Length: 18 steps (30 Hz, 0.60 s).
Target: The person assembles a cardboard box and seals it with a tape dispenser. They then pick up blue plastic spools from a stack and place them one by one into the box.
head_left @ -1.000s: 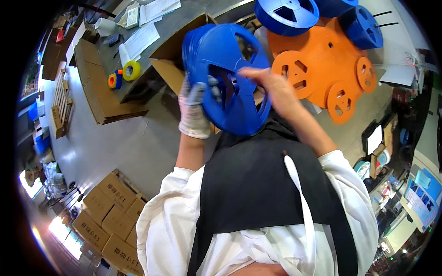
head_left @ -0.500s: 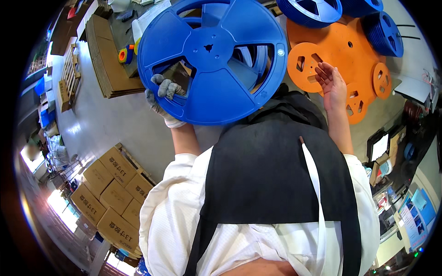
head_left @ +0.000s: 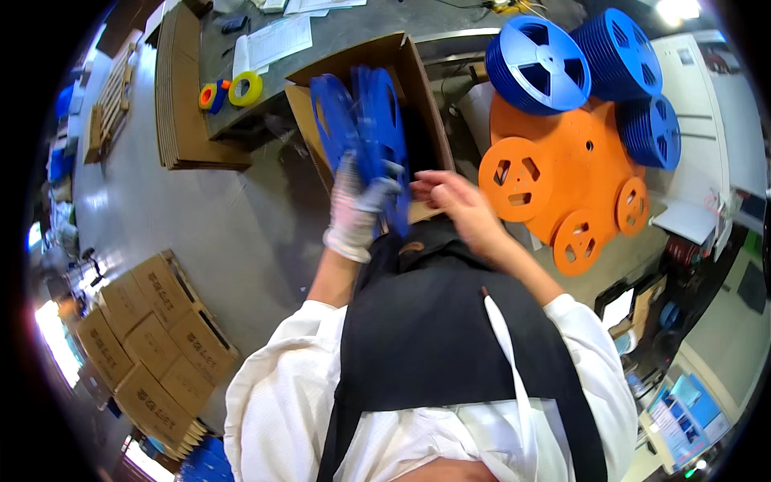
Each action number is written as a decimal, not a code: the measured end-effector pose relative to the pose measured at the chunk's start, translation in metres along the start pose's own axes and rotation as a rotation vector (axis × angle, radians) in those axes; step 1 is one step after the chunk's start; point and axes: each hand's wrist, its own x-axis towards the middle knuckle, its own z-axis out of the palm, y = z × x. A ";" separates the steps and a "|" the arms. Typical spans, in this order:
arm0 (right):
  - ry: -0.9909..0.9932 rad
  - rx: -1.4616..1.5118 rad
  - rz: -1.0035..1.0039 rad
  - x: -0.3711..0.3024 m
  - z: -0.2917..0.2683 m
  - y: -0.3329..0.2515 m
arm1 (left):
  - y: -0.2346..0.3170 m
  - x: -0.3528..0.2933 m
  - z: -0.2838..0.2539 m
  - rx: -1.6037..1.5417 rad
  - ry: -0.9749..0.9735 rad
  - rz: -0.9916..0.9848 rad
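My left hand (head_left: 353,209), in a grey-and-white glove, grips blue plastic reels (head_left: 389,112) by their near side. They are turned nearly edge-on and smeared by motion; how many cannot be made out. They stand in or just over the mouth of an open cardboard box (head_left: 427,104) in front of me. Bare and with fingers stretched out, my right hand (head_left: 466,210) is beside the near right edge of the reels. Whether its fingertips touch them is unclear.
Right of the box, an orange stand with round discs (head_left: 554,161) carries stacks of blue reels (head_left: 538,64). A grey table (head_left: 345,28) holds papers and yellow tape (head_left: 246,88). Flat cardboard (head_left: 178,88) leans at the left; closed cartons (head_left: 152,345) sit on a pallet.
The blue reel, earlier face-up before me, has turned edge-on and moved to the box, which now shows. My right hand has come left from the orange stand to beside the reels.
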 end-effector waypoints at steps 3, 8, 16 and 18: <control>0.064 0.183 0.260 0.022 0.018 0.033 | -0.047 -0.008 -0.001 0.753 -0.025 0.119; 0.183 0.429 0.457 0.029 0.029 0.061 | -0.046 -0.009 -0.010 0.939 -0.303 0.116; 0.583 0.438 0.436 0.056 0.023 0.100 | -0.080 0.058 -0.099 0.766 -0.395 0.104; 0.479 0.425 0.382 0.060 0.015 0.103 | -0.126 0.099 -0.138 0.308 0.101 -0.080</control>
